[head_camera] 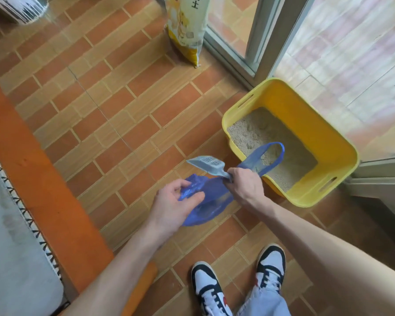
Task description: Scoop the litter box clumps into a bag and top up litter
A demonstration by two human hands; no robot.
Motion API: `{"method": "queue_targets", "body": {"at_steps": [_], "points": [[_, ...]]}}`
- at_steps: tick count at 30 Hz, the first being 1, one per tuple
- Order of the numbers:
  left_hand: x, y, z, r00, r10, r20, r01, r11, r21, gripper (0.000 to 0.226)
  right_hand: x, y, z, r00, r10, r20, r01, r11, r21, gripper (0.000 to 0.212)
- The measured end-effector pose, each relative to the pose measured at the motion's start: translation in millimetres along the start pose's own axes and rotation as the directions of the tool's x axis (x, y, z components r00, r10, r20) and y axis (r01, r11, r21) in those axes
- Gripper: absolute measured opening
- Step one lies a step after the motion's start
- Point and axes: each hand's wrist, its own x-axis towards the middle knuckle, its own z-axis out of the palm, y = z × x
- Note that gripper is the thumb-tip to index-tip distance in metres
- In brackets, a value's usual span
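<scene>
Your yellow litter box sits on the tiled floor against the sliding door frame, pale litter lying in its bottom with several paw-shaped dents. Just in front of its near left wall, your right hand has its fingers clenched round the handle of the grey scoop, whose slotted head points left, and the same grasp pinches one part of the blue bag; a bag handle loops up over the box. Your left hand pinches the crumpled other side of the bag between thumb and fingertips. A yellow-and-white litter sack stands well apart, up by the door frame. Your sneakers stand at the floor's near edge
</scene>
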Motion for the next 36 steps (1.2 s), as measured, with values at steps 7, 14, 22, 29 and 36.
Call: {"method": "queue_targets", "body": {"at_steps": [7,14,22,29,36], "points": [[8.2,-27.8,-9.4,0.940,0.114,-0.322,0.227,0.494,0.839,0.071,-22.1,6.3,-27.5,0.999,0.014,0.046,-0.016,0.999,0.034,0.032],[25.5,-43.0,-12.9,0.881,0.239,-0.407,0.111,0.733,0.671,0.022,-42.1,14.2,-49.0,0.916,0.234,0.327,-0.380,0.768,0.515,0.025],[23.6,-47.1,42.9,0.650,-0.171,-0.740,0.241,0.970,-0.013,0.099,-63.6,8.3,-42.1,0.826,0.363,0.431,-0.562,0.464,0.684,0.022],[48.6,-102.3,96.8,0.847,-0.435,-0.304,0.488,0.864,0.124,0.034,-61.8,11.3,-24.2,0.790,0.328,0.518,-0.601,0.254,0.758,0.027],[55.0,-121.2,102.2,0.819,-0.327,-0.471,0.455,0.870,0.187,0.010,-49.5,37.5,-24.3,0.805,0.373,0.461,-0.567,0.259,0.782,0.024]]}}
